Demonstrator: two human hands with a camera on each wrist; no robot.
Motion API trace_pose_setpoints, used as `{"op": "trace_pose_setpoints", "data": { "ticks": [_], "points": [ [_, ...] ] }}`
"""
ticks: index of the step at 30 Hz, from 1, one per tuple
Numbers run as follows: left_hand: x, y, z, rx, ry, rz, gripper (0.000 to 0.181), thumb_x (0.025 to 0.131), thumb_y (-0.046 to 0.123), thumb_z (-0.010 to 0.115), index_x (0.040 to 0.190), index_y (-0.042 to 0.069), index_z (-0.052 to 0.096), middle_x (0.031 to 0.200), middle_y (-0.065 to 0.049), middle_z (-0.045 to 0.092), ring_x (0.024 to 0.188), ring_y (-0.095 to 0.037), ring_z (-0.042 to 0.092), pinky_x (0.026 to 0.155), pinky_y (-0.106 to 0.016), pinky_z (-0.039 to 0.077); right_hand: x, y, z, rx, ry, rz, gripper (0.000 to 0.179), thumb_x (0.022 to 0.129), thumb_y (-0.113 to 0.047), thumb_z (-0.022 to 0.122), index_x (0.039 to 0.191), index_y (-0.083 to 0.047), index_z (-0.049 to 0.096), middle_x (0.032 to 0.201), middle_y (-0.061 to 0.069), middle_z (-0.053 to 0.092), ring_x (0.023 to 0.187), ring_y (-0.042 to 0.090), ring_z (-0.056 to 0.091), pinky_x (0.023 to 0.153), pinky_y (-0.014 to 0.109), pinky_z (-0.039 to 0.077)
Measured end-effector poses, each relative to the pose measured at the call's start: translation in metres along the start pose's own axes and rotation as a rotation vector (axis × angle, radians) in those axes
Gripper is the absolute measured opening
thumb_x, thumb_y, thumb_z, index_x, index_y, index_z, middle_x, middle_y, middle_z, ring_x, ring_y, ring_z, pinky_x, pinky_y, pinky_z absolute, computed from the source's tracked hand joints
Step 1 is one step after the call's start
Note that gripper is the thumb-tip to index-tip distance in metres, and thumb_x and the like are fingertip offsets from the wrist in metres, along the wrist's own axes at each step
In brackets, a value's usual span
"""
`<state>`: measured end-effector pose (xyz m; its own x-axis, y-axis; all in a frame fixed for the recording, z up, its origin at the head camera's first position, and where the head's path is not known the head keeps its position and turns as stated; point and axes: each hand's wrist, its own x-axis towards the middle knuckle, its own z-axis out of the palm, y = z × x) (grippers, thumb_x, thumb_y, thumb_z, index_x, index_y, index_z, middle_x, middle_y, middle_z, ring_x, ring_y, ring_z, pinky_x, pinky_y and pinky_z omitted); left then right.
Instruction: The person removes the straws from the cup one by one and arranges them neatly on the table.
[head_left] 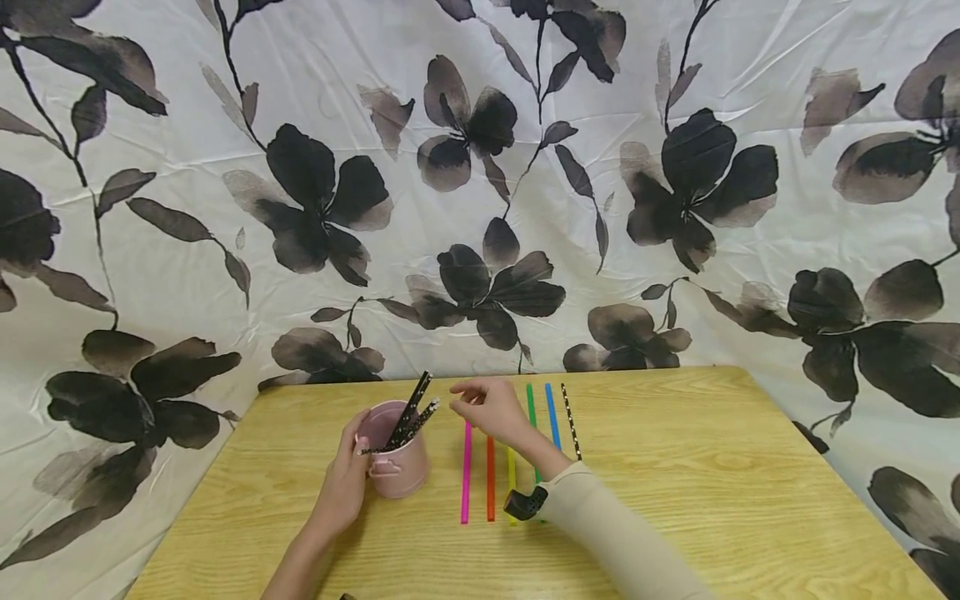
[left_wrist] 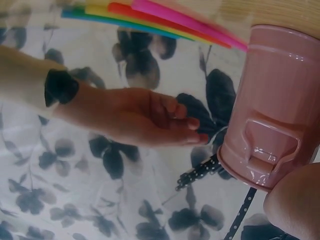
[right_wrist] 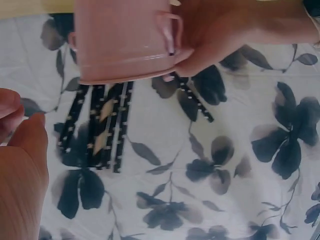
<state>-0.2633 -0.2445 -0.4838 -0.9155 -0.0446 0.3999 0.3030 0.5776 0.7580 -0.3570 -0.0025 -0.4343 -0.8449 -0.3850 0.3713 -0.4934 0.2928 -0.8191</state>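
My left hand (head_left: 341, 492) grips a small pink metal bucket (head_left: 401, 477) at its left side, with the thumb at the rim. Several black straws with white dots (head_left: 411, 417) stand in the bucket and lean right; in the right wrist view one dotted straw (right_wrist: 197, 100) sticks out apart, beside the left thumb. Just right of the bucket's mouth hovers my right hand (head_left: 495, 408), its fingers loosely bent and nothing between them. In the left wrist view the bucket's wire-shaped handle (left_wrist: 272, 145) faces the camera.
Right of the bucket lies a spaced row of straws: pink (head_left: 467, 479), red (head_left: 491, 483), yellow (head_left: 512, 483), green (head_left: 532, 408), blue (head_left: 552, 417) and black dotted (head_left: 572, 421). My right forearm covers parts of some. A floral cloth (head_left: 480, 192) hangs behind the wooden table (head_left: 675, 467).
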Motion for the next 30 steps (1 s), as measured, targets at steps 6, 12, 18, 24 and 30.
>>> {"op": "trace_pose_setpoints", "data": {
  "ticks": [6,12,18,24,30],
  "points": [
    [0.001,0.001,0.0,-0.017,0.0,-0.016,0.039,0.097,0.032,0.026,0.136,0.036,0.021,0.131,-0.01,0.04,0.11,-0.029,0.044,0.079,-0.048,0.04,0.0,-0.008,0.015,0.028,-0.05,-0.022,0.026,0.077,-0.016,0.067,0.103,-0.014,0.065,0.073,-0.003,0.062,0.05,0.01,0.055,0.045,0.026,0.046],
    [0.001,0.001,0.001,-0.026,0.001,-0.006,0.04,0.098,0.028,0.027,0.136,0.037,0.021,0.13,-0.011,0.041,0.108,-0.029,0.046,0.077,-0.046,0.041,-0.003,-0.011,0.024,0.034,-0.053,-0.075,0.022,0.079,-0.012,0.065,0.101,-0.012,0.066,0.074,0.0,0.063,0.048,0.009,0.055,0.044,0.026,0.046],
    [0.001,-0.002,0.0,0.001,0.012,0.011,0.04,0.097,0.03,0.026,0.137,0.03,0.023,0.13,-0.012,0.04,0.107,-0.03,0.046,0.078,-0.048,0.04,-0.007,-0.013,0.031,0.036,-0.056,-0.128,0.018,0.079,-0.012,0.064,0.097,-0.01,0.067,0.076,-0.002,0.063,0.047,0.01,0.055,0.042,0.024,0.044],
    [0.0,-0.002,0.0,-0.014,0.009,0.02,0.041,0.097,0.031,0.026,0.138,0.027,0.023,0.131,-0.012,0.039,0.109,-0.03,0.044,0.079,-0.048,0.039,-0.01,-0.015,0.036,0.052,-0.074,-0.162,0.012,0.078,-0.014,0.066,0.09,-0.015,0.068,0.077,-0.006,0.063,0.045,0.008,0.053,0.039,0.023,0.043],
    [0.0,-0.003,0.0,-0.022,0.002,0.016,0.04,0.098,0.029,0.026,0.137,0.029,0.023,0.132,-0.012,0.039,0.111,-0.029,0.042,0.082,-0.049,0.037,-0.013,-0.017,0.039,0.044,-0.05,-0.176,0.007,0.078,-0.013,0.067,0.084,-0.016,0.068,0.076,-0.007,0.062,0.045,0.004,0.051,0.039,0.022,0.042]
  ]
}}
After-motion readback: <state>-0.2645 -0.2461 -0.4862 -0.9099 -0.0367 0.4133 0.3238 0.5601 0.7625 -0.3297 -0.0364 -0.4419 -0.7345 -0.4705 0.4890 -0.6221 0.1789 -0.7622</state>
